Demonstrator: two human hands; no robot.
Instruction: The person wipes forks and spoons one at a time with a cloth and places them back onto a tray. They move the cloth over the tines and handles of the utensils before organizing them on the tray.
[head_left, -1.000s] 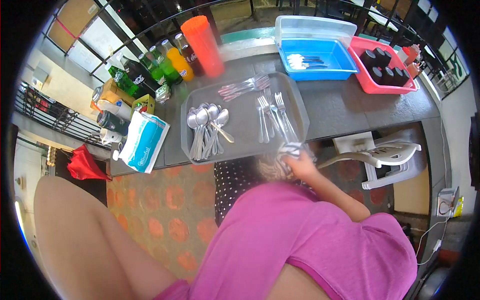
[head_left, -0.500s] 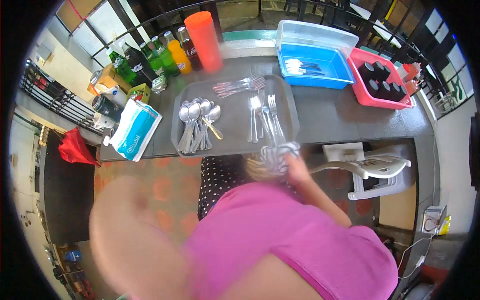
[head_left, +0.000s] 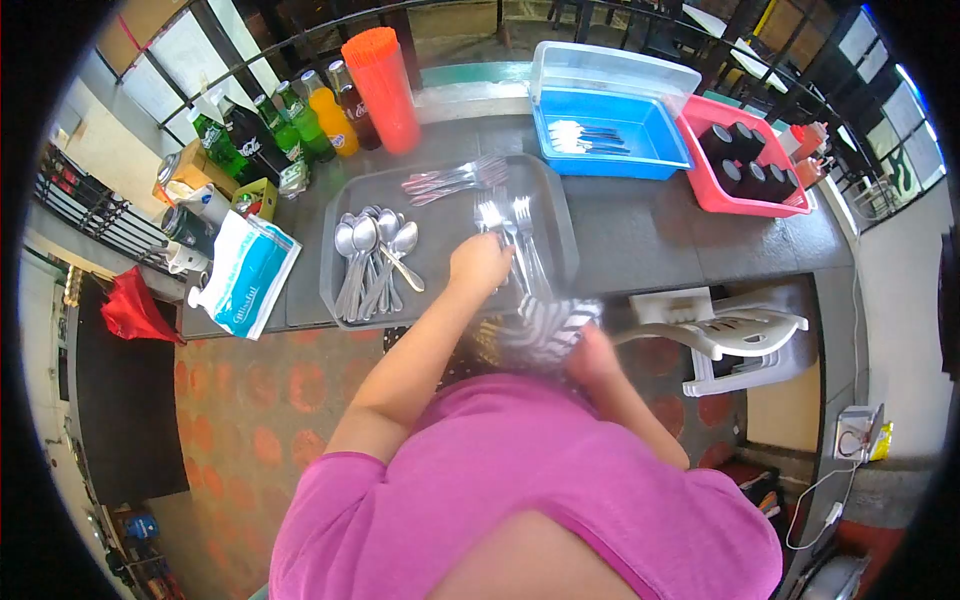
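Note:
On a grey tray (head_left: 440, 290), my left hand (head_left: 482, 262) reaches down with its fingers closed around the handles of the forks (head_left: 492, 215) on the right side; how many it grips is hidden. My right hand (head_left: 592, 357) clutches a black-and-white striped cloth (head_left: 555, 328), blurred, at the tray's front edge. More forks (head_left: 530, 240) lie beside my left hand, their handles pointing toward the cloth. A pile of spoons (head_left: 370, 255) rests on the tray's left side. Another bunch of forks (head_left: 455, 180) lies crosswise at the back.
A tissue pack (head_left: 250, 275) and soda bottles (head_left: 285, 120) stand left, beside an orange-red container (head_left: 382, 90). At the back right are a blue lidded box (head_left: 650, 140) with cutlery and a pink basket (head_left: 740, 195) of dark-capped containers. A white chair (head_left: 730, 335) stands below the counter.
My left arm, a blur at the lower left before, has come forward, and its hand is now on the forks. My right hand still holds the cloth. The view has shifted slightly.

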